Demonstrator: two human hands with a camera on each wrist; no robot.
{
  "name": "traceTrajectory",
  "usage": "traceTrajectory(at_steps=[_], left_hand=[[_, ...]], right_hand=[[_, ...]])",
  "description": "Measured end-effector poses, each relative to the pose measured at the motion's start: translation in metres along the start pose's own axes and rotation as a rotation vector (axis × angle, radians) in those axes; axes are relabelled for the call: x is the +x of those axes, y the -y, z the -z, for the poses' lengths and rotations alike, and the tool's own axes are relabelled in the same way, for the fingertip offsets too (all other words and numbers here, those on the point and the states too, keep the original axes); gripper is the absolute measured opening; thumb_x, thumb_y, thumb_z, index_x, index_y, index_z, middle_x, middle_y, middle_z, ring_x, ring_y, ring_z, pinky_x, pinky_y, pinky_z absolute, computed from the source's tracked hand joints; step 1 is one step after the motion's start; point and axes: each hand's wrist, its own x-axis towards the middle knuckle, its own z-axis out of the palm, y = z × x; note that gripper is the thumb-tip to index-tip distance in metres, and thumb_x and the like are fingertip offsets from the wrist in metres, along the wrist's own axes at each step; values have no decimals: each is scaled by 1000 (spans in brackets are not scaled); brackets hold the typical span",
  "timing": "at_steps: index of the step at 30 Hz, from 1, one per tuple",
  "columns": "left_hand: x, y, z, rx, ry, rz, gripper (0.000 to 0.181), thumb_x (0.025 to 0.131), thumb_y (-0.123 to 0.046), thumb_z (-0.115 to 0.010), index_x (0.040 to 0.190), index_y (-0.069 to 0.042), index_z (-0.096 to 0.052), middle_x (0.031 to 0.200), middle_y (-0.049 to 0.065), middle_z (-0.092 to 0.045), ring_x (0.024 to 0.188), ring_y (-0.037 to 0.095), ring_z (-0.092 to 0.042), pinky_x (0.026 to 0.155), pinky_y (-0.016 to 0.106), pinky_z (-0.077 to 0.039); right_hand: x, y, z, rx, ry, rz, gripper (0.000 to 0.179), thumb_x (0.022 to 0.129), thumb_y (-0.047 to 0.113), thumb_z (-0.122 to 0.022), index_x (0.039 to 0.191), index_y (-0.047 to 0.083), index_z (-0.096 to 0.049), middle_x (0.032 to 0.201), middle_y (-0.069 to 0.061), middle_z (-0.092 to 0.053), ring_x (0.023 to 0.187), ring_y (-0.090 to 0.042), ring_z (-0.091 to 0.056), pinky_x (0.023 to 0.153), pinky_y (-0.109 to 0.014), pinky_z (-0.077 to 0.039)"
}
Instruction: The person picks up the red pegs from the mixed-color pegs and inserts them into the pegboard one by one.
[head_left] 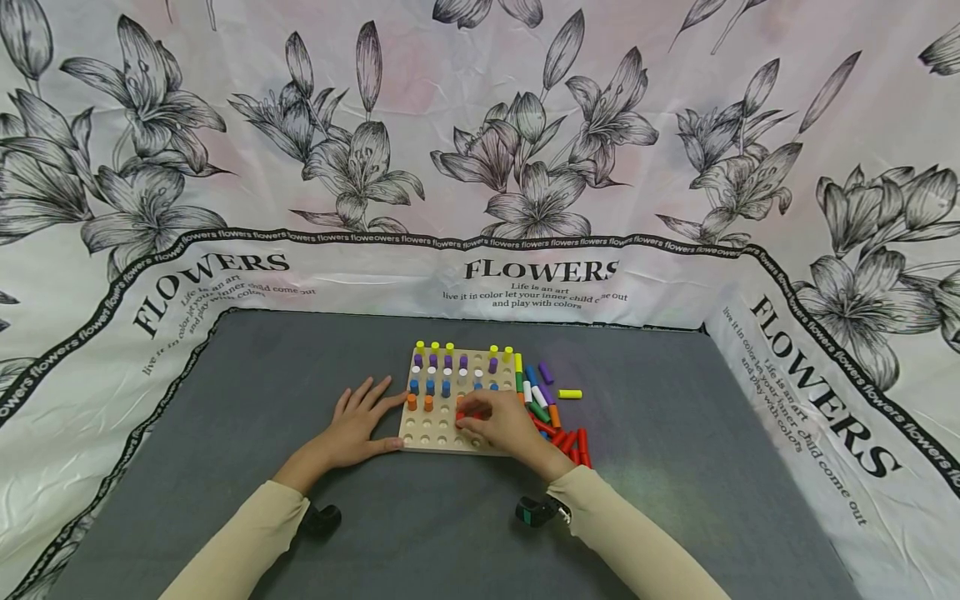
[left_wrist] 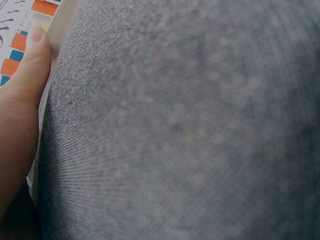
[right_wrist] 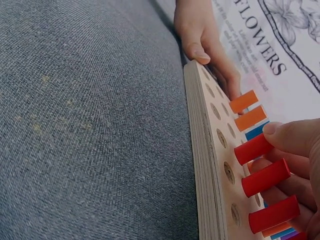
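Observation:
A wooden pegboard lies on the grey cloth, with rows of yellow, purple, white, blue and orange pegs standing in its holes. My left hand lies flat with spread fingers at the board's left side, thumb and index touching its edge. Over the front part of the board, my right hand pinches a red peg between thumb and fingers. That peg's lower end is at a hole in the board. Beside it in the right wrist view, another red peg and a third red peg stand in the same row.
Loose red pegs lie in a pile right of the board, near my right wrist. Farther back are mixed loose pegs, among them a yellow peg and a purple peg. A flower-printed cloth rises behind the table.

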Motion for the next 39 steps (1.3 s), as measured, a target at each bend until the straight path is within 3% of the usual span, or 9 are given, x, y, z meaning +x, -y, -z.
traceTrajectory(at_steps=[11,20,24,28,39], left_hand=[[0,0,0,-3,-7,-10,78,87,-53,-69,153,-25,-39,165,17,-22,152,47,-14,114,73,-10],[-1,-3,2,-9,-4,-3,77,87,-52,-69,153,-24,-40,164,17,-23,151,48,-15,114,73,-9],[-2,-4,3,-12,-2,-3,77,88,-51,-70,153,-24,-40,165,18,-23,151,48,-14,115,73,-9],[-2,-5,3,-10,-1,-1,77,88,-51,-70,153,-24,-40,164,18,-23,151,48,-15,114,73,-10],[-2,-5,4,-15,3,4,77,88,-50,-70,153,-23,-39,165,18,-22,152,48,-13,115,73,-8]], right_hand=[[-3,6,11,16,9,29,15,87,16,-77,102,14,-74,96,1,-77,85,-9,-73,75,-20,-57],[-4,5,21,46,-41,24,18,87,17,-77,104,10,-74,96,1,-77,81,-8,-71,72,-19,-56],[-8,5,28,91,-60,33,20,86,15,-78,105,10,-74,97,-3,-77,84,-13,-73,67,-22,-57],[-14,4,37,159,-58,-14,23,86,17,-78,107,9,-74,100,-5,-77,85,-17,-73,64,-25,-57],[-34,-12,69,225,-90,-133,33,88,22,-77,117,9,-71,109,-6,-76,93,-16,-72,79,-25,-58]])
